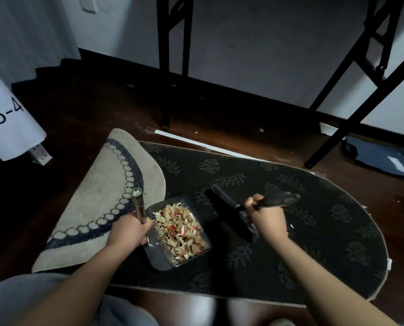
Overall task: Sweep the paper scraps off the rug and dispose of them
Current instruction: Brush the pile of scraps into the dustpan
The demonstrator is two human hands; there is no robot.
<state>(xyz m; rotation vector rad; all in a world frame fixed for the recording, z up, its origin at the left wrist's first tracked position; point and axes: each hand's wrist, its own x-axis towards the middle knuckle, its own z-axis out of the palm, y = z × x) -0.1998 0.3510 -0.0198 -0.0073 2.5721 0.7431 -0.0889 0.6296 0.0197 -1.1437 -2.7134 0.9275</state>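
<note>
Knees and a grey sleeve fill the bottom of the view, and both forearms reach out over the dark floral rug (314, 231). Her or his left hand (130, 231) is curled tight round the metal handle (138, 209) of a grey dustpan (158, 257), which sits on the rug's near-left part, just beside a beige mat (97, 203) that overlaps the rug's end. Paper scraps (182, 229), tan with bits of red and white, lie heaped inside the pan. The right hand (267, 220) grips the handle of a black hand brush (229, 215), fingers wrapped round it, the bristle head angled down toward the rug just right of the pan's mouth.

Sweeping looks nearly finished: almost nothing pale shows on the dark pile, though a fleck or two lies near the brush and at the rug's edges. A few crumbs also dot the wooden floor (219, 118) by the black table legs (165, 67).

Next, I'd judge, comes a last short stroke into the pan, then lifting it level so the heap doesn't spill. No bin is in sight.
</note>
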